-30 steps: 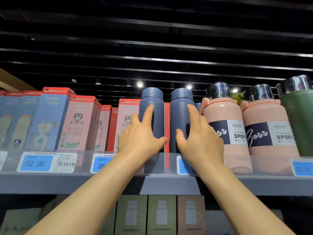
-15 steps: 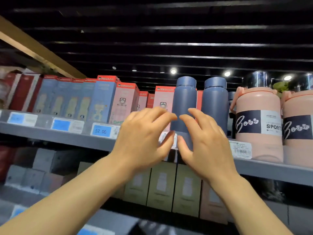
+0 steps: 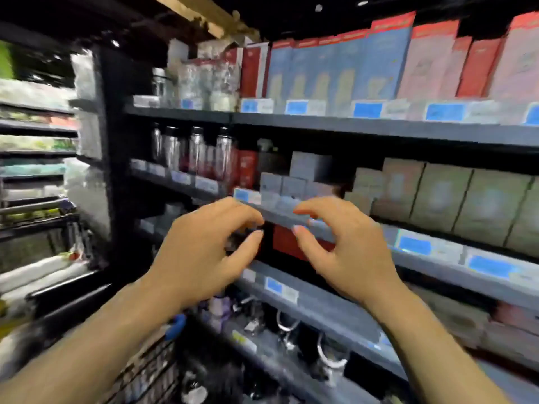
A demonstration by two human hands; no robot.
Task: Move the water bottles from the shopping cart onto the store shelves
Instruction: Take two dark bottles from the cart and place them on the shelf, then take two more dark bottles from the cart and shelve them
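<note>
My left hand (image 3: 201,252) and my right hand (image 3: 344,252) hover side by side in front of the grey store shelves (image 3: 379,132), fingers curled and apart, holding nothing. The black wire shopping cart (image 3: 151,371) with a blue corner piece shows at the bottom left, under my left forearm. The two blue bottles that stood on the top shelf are out of view. The picture is blurred by motion.
Boxed bottles in blue, pink and red (image 3: 379,62) line the top shelf. Clear bottles with dark lids (image 3: 192,150) and pale green boxes (image 3: 437,196) fill the middle shelf. Mugs or cups (image 3: 329,354) sit low down. Another shelf unit (image 3: 35,158) stands at the left.
Both hands have let go of the blue bottles on the top shelf and come back empty. The view has swung down and to the left, bringing the cart into sight.
</note>
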